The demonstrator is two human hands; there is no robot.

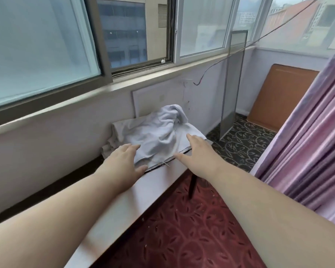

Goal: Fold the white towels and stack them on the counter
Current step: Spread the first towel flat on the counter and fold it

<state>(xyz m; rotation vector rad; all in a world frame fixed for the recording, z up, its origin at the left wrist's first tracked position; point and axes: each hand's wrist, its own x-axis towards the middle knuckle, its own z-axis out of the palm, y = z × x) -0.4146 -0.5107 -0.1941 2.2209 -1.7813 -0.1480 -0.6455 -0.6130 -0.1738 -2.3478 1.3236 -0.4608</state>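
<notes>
Towels (155, 132) lie in a crumpled heap at the far end of the counter (124, 200), against the wall under the window (37, 45), with none folded or stacked yet, so the job looks to be at its very start. Both hands reach for the heap: the left hand (124, 161) has straight, spread fingers resting on the near left edge of the cloth, and the right hand (197, 147) has open fingers laid on the near right edge, gripping nothing. Next move, as I judge it, calls for pinching one towel by its corners, lifting it free of the rest and spreading it flat on the bare counter nearer the body. A frayed hem hangs over the counter edge and could snag. Nearby are a leaning screen frame (232, 84), a brown board (278, 97), a curtain (307, 142) and a dangling wire (211, 68), none in the way
</notes>
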